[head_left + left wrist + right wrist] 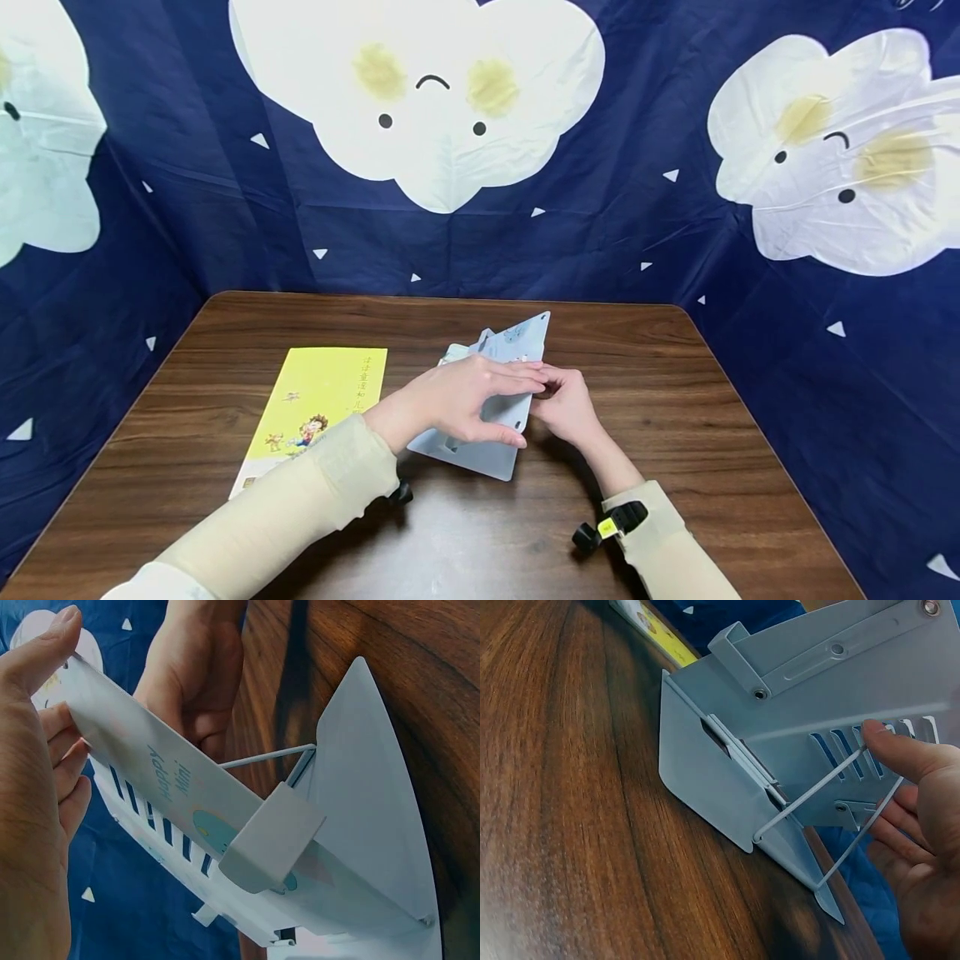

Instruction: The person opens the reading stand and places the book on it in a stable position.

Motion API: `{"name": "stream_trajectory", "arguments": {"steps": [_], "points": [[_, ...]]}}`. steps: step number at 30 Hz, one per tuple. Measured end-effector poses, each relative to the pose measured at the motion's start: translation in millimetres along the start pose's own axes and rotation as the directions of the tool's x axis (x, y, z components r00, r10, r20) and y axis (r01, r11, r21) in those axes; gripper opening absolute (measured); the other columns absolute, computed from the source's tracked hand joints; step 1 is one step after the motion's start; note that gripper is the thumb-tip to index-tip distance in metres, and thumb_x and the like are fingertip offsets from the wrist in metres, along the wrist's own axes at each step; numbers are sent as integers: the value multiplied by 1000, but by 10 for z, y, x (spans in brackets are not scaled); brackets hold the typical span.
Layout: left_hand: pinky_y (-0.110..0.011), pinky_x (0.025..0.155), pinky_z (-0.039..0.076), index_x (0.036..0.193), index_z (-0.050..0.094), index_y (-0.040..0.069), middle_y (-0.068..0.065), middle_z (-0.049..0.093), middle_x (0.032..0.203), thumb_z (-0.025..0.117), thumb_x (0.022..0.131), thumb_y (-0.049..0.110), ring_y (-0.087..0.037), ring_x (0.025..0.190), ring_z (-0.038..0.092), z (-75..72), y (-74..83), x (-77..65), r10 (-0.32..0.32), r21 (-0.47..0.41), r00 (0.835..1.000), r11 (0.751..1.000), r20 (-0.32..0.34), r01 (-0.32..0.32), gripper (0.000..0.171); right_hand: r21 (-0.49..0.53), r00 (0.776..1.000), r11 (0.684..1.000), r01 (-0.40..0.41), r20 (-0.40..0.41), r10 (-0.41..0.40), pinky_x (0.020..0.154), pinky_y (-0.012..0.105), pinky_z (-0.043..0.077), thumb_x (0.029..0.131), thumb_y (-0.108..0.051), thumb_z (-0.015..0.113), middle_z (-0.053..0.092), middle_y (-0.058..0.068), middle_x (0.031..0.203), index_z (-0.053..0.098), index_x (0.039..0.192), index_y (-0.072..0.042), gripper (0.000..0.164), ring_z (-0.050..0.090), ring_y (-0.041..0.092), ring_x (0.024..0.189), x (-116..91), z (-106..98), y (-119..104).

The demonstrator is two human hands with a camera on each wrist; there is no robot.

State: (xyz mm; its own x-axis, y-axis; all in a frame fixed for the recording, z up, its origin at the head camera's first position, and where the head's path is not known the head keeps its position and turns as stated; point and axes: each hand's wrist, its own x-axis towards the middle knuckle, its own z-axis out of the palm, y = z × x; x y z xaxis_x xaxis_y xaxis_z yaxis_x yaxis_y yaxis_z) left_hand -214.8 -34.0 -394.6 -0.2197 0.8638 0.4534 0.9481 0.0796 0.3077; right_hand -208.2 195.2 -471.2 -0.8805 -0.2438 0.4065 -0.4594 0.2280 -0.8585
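Note:
A pale grey-blue metal book stand (pixel 487 467) stands tilted on the table, its slotted back panel raised from a flat base plate (pixel 375 795). My left hand (pixel 468 396) lies across the front of the panel with fingers extended to its right edge. Printed lettering and a folded bracket (pixel 274 836) show on the stand in the left wrist view. Behind the panel, my right hand (pixel 566 408) pinches the wire leg (pixel 810 794) near its upper end, thumb on top and fingers bent beneath. The slots (pixel 847 754) are right beside that thumb.
To the left, partly under my left forearm, lies a yellow book (pixel 330 379) with a cartoon cover. The brown wooden table (pixel 675 417) is bounded by a dark blue cloth (pixel 637 233) with white clouds. Cameras are strapped to both wrists.

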Motion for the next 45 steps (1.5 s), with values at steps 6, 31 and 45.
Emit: {"name": "stream_trajectory", "arguments": {"steps": [6, 31, 45], "points": [[-28, 119, 36, 145, 64, 4, -9, 62, 149, 82, 92, 47, -22, 144, 51, 25, -1, 9, 6, 1, 1000, 1000, -6, -6, 71, 10, 1000, 1000, -4, 9, 4, 82, 24, 60, 73, 19, 72, 78, 11, 107, 80, 99, 2, 32, 72, 11, 97, -4, -25, 5], [-28, 117, 39, 147, 62, 4, -12, 59, 150, 87, 87, 47, -10, 144, 48, 78, -33, -35, -12, -57, 999, 998, -35, 10, 78, 129, 999, 991, 30, 33, -34, 87, 33, 61, 78, 23, 66, 75, 21, 109, 78, 108, 6, 37, 71, 15, 98, -29, -31, 14], [-29, 117, 39, 148, 61, 4, -12, 57, 152, 87, 88, 47, -10, 145, 47, 65, -25, -44, -18, -57, 999, 998, -28, 17, 79, 157, 998, 987, 42, 41, -49, 91, 40, 61, 80, 22, 68, 74, 20, 112, 76, 113, 10, 36, 71, 16, 103, -38, -40, -18]]}}
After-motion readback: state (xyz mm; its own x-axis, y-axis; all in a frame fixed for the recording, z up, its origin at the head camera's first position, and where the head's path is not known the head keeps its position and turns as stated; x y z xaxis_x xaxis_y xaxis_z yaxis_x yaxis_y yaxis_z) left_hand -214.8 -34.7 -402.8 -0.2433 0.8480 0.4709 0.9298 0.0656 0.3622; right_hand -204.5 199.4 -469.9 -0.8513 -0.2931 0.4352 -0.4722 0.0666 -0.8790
